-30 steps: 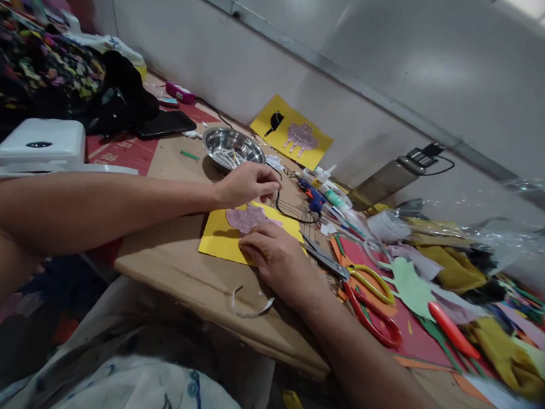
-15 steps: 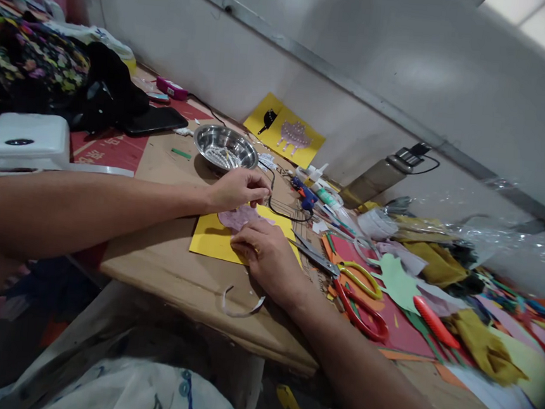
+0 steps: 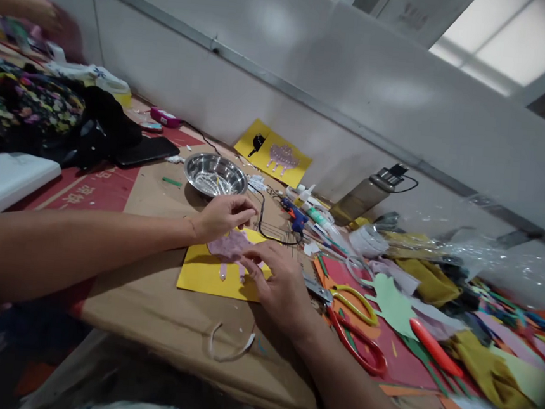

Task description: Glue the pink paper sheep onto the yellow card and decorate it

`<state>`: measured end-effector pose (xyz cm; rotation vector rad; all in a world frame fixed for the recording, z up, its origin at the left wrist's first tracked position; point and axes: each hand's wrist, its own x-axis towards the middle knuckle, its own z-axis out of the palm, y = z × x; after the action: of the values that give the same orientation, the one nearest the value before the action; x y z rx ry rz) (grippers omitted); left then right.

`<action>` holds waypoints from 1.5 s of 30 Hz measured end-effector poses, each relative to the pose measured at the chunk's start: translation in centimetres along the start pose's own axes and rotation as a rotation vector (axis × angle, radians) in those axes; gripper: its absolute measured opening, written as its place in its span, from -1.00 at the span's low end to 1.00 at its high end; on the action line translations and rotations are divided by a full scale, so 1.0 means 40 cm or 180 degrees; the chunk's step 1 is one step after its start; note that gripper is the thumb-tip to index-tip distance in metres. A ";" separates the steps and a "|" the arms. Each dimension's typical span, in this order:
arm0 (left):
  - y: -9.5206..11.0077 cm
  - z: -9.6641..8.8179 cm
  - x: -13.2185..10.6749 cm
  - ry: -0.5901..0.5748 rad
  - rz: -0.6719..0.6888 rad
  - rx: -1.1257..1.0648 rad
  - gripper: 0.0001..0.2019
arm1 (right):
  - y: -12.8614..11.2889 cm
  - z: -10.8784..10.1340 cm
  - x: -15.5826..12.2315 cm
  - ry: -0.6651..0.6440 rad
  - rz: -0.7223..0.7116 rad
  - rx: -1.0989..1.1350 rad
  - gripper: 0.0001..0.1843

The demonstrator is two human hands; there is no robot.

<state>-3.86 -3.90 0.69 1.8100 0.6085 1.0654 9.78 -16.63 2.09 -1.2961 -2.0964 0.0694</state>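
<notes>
On the cardboard-covered table lies a yellow card (image 3: 199, 277) with a lilac cutout (image 3: 225, 246) on it; small pale dots show on the cutout's lower strips. My left hand (image 3: 223, 218) hovers over the card's far edge, thumb and fingers drawn together in a pinch. Anything between those fingertips is too small to make out. My right hand (image 3: 282, 285) rests on the card's right side, its thumb and forefinger closed close to the cutout; what they hold, if anything, is hidden. Just beyond my left hand stands a steel bowl (image 3: 194, 167) containing small pale pieces.
Scissors (image 3: 354, 304) with red and yellow handles lie right of my right hand. Behind are a blue glue gun (image 3: 294, 215), a bottle (image 3: 366, 190) and decorated yellow cards (image 3: 299, 172). Paper scraps cover the right side. Another person's arm (image 3: 22, 6) shows at far left.
The view has tilted upward, so the table sits lower in the picture. My right hand has shifted slightly right on the card, uncovering the cutout's lower strips. My left hand stays above the far edge.
</notes>
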 end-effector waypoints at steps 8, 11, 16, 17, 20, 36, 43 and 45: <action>0.033 -0.008 -0.009 -0.0301 0.0218 0.0427 -0.80 | 0.025 0.001 0.003 0.0120 -0.0141 -0.0162 -0.88; 0.037 -0.014 -0.016 -0.0369 0.0121 0.0505 -0.73 | 0.028 -0.004 0.005 0.0140 -0.0140 -0.0195 -0.87; 0.041 -0.013 -0.026 -0.0363 -0.0010 0.0486 -0.64 | 0.038 -0.014 0.014 0.0379 -0.0154 -0.0230 -0.87; 0.047 -0.017 -0.022 -0.0312 0.0002 0.0482 -0.63 | 0.041 -0.016 0.015 0.0444 -0.0167 -0.0221 -0.88; 0.069 -0.055 0.018 0.0049 0.0137 0.0613 -0.63 | 0.048 -0.022 0.016 0.0537 -0.0141 -0.0226 -0.88; -0.112 -0.362 0.172 0.0924 -0.0834 0.2220 -0.83 | 0.066 -0.026 0.025 0.0681 -0.0143 -0.0331 -0.86; -0.112 -0.322 0.174 0.1157 -0.0919 0.1222 -0.89 | 0.066 -0.036 0.027 0.0468 0.0024 -0.0323 -0.86; -0.118 -0.311 0.170 0.1165 -0.0962 0.0917 -0.86 | 0.068 -0.036 0.030 0.0455 0.0083 -0.0299 -0.87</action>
<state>-11.04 9.17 1.81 1.6968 1.2698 1.1495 12.36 -14.68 2.80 -1.3431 -1.9818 -0.1084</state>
